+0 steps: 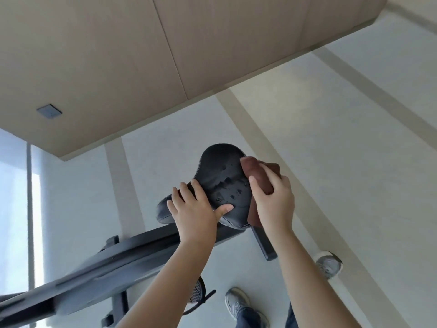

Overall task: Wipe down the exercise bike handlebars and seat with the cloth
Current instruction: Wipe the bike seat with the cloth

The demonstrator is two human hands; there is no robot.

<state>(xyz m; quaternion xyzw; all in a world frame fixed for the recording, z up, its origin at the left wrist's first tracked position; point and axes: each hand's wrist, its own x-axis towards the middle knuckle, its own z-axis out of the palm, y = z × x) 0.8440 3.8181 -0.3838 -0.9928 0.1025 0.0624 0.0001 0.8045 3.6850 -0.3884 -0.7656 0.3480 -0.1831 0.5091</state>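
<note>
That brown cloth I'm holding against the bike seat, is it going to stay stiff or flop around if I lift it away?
The brown cloth will probably flop: it bunches and folds under the right hand and drapes down over the edge of the seat. It looks light, since fingers alone hold it. Wet patches on the seat suggest it may be damp and cling slightly.

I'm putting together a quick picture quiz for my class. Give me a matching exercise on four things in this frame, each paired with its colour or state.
Column 1:
1. seat
2. cloth
3. left hand
4. shoes

Column 2:
a. brown, bunched up
b. grey, on the floor
c. black, with wet patches
d. resting on the seat's edge

Pairs: 1-c, 2-a, 3-d, 4-b
</note>
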